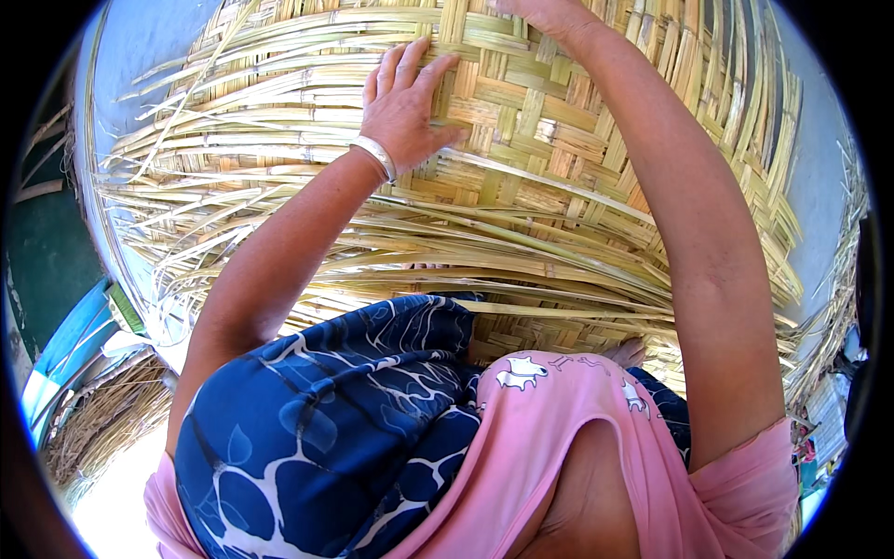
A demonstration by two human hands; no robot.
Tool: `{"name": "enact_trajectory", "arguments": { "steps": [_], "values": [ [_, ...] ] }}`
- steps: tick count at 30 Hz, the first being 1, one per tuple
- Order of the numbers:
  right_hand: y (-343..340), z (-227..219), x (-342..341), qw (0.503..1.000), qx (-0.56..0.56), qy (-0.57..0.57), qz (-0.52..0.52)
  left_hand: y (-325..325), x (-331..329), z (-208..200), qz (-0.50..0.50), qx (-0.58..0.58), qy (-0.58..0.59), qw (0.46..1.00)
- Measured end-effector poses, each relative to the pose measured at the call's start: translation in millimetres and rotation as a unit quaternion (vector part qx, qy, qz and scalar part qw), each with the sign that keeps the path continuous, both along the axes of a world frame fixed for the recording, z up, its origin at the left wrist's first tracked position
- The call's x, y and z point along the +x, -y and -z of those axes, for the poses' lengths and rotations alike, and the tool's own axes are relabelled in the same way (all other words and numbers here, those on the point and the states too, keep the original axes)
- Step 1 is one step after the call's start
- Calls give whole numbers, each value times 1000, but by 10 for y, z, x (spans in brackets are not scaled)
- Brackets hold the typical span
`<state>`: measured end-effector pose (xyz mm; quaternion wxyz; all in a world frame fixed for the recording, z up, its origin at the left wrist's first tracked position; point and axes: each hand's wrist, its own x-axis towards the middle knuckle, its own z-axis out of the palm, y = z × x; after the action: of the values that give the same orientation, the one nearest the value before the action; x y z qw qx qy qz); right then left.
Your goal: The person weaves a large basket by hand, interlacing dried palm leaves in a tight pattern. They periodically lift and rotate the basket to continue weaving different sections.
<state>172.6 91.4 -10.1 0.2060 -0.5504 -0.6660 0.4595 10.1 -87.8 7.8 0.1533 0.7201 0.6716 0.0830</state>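
Note:
A large woven mat (531, 116) of flat, straw-coloured cane or reed strips spreads in front of me. My left hand (402, 107) lies on its left-centre part, fingers spread and pointing away from me, the thumb stretched to the right. A pale bangle (377, 156) circles that wrist. Farther off, my right hand (545, 13) reaches over the mat at the top edge of the view; its fingers are mostly cut off, so their grip is hidden. Long loose strips (521, 244) lie across the near part of the mat, close to my body. Unwoven strip ends (177, 140) fan out at the left.
Pale blue floor (140, 61) shows around the mat. At the lower left are a bundle of dry strips (102, 410), a blue object (70, 335) and a green bristled piece (124, 307). More strips (824, 340) pile up along the right edge.

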Motion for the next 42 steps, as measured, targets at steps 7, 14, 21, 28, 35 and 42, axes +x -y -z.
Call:
{"name": "enact_trajectory", "arguments": {
  "steps": [7, 14, 21, 28, 35, 42],
  "values": [
    [56, -230, 49, 989, -94, -99, -62, 12, -26, 8, -5, 9, 7, 1000],
    [-7, -75, 15, 998, -25, -15, -50, -16, 2, -36, -18, -25, -1, 1000],
    [-19, -23, 8, 998, -29, -32, -49, -17, 90, -53, -38, -38, 1, 999],
    [-30, 47, 5, 998, 6, -24, -61, -24, 137, -86, -41, -50, -13, 998],
    [-37, 10, 27, 997, -5, -34, -64, -62, 200, -101, -46, -52, -41, 997],
    [-53, 50, -32, 998, 30, 42, -39, -82, 394, -173, -77, -91, -54, 991]
  ]
}}
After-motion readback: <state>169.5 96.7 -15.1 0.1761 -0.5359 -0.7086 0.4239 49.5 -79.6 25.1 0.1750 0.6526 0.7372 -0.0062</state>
